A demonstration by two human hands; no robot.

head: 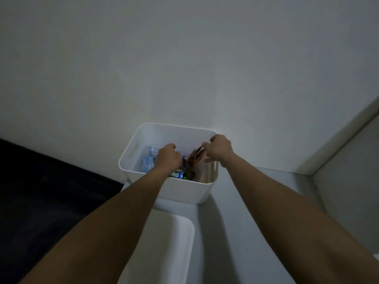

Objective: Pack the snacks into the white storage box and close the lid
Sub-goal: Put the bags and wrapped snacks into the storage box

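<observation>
The white storage box stands open against the wall on a white surface. Inside lie pale blue packets at the left, a blue and yellow packet and dark brown packets near the middle. My left hand is down inside the box, fingers closed over the snacks; what it grips is hidden. My right hand is over the box's right side, pinching the top of an orange-brown packet. The white lid lies flat in front of the box.
A dark blue fabric surface fills the lower left. A plain white wall rises behind the box, and a white ledge runs along the right. The room is dim.
</observation>
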